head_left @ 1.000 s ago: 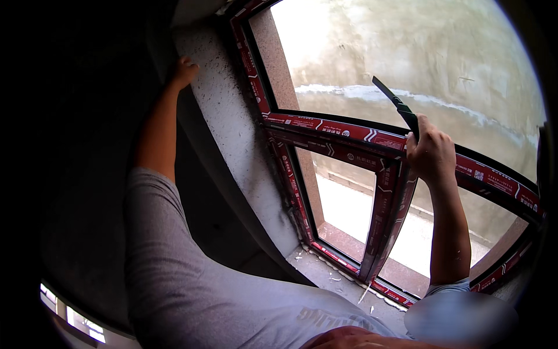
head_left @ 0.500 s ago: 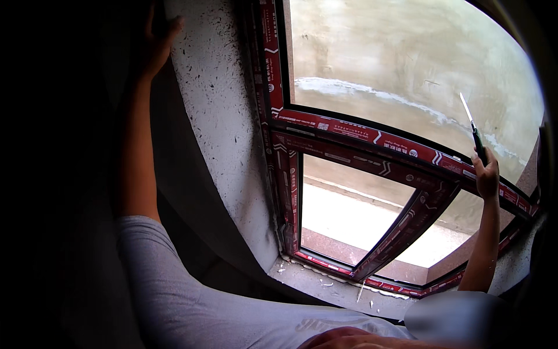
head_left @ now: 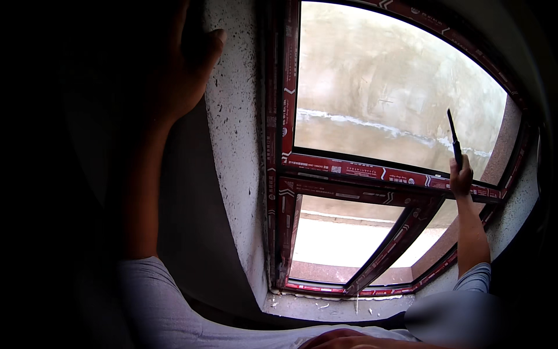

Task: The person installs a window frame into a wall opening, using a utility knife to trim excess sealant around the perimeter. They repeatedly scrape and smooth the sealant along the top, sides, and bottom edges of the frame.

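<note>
My right hand (head_left: 460,179) is closed around a thin dark blade-like tool (head_left: 454,139) that points upward in front of the upper window pane (head_left: 383,99), near the right end of the red-filmed crossbar (head_left: 372,171). My left hand (head_left: 189,64) is raised with its fingers spread, pressed flat against the edge of the rough grey wall reveal (head_left: 235,163) to the left of the window. Below the crossbar a lower sash (head_left: 386,247) stands swung open at an angle.
The window frame (head_left: 279,145) is wrapped in red protective film. A dusty sill (head_left: 325,305) with small white scraps runs along the bottom. An outside concrete wall shows through the glass. The left side of the view is dark.
My right hand with the tool has moved to the right along the crossbar, away from the middle. The view has swung left and my left hand now looms larger against the wall.
</note>
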A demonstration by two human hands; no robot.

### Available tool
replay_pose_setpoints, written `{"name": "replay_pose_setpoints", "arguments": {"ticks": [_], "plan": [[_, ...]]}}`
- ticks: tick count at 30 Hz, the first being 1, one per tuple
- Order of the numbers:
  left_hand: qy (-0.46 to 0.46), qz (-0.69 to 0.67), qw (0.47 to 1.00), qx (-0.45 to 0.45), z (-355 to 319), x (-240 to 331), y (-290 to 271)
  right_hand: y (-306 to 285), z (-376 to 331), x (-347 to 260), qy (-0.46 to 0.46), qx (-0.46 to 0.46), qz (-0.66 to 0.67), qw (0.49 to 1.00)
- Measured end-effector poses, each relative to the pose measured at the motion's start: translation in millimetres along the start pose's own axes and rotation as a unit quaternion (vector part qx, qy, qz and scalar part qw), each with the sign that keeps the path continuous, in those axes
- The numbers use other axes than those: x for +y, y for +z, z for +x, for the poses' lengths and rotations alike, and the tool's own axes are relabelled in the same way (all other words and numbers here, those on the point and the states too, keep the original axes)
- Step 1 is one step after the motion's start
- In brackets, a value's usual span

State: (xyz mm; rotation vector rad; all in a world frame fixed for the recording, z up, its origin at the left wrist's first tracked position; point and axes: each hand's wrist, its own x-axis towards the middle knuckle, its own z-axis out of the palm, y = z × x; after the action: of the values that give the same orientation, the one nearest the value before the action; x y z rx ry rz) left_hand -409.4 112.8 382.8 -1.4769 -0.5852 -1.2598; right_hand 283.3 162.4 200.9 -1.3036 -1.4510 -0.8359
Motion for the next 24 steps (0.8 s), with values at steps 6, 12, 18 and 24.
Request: {"name": "replay_pose_setpoints", "arguments": {"ticks": [6,12,18,24], "plan": [[0.028,-0.006,0.999,0.016,1.1,5.8,2.4,-4.1,119.1,-209.7,-0.069,-0.056,0.108,0.99],[-0.001,0.032,0.999,0.014,-0.6,10.5,-4.2,14.9,243.6,-324.0,-0.348,0.085,-0.069,0.931],[-0.002,0.028,0.999,0.023,-3.0,10.2,1.7,38.0,280.4,-359.8,-0.331,0.038,-0.127,0.934],[-0.007,0.073,0.997,0.018,-1.3,8.1,-7.9,-1.1,270.4,-431.2,-0.291,-0.041,-0.083,0.952]]}}
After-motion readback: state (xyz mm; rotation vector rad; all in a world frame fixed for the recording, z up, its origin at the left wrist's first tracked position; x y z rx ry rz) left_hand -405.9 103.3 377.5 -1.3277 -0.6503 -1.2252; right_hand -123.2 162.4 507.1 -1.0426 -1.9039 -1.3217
